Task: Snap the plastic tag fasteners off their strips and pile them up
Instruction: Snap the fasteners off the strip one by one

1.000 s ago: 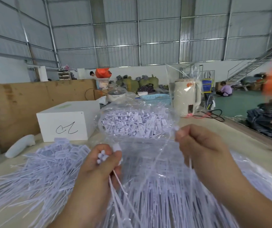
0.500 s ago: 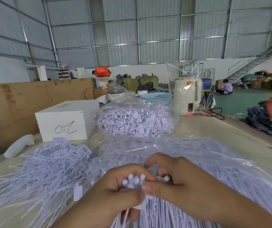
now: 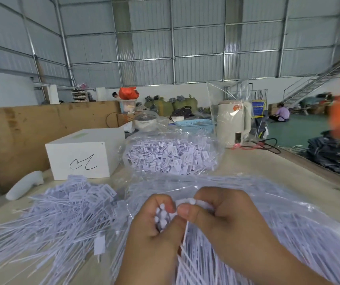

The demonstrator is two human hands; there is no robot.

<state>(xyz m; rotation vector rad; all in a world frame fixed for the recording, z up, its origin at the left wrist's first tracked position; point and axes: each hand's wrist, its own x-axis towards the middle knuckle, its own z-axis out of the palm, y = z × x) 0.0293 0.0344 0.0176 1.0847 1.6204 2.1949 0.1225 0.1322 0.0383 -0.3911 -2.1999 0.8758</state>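
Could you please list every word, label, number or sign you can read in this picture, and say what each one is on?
No printed text is legible.
White box: a hand-drawn black scribble on its front, a loop with two strokes, not a readable word.
Kettle: an orange sticker near the top, too blurred to read.
Blue sign behind the kettle: lines of print, too small to read.
Tag fasteners in the clear bag: any marking on them is too small to read.
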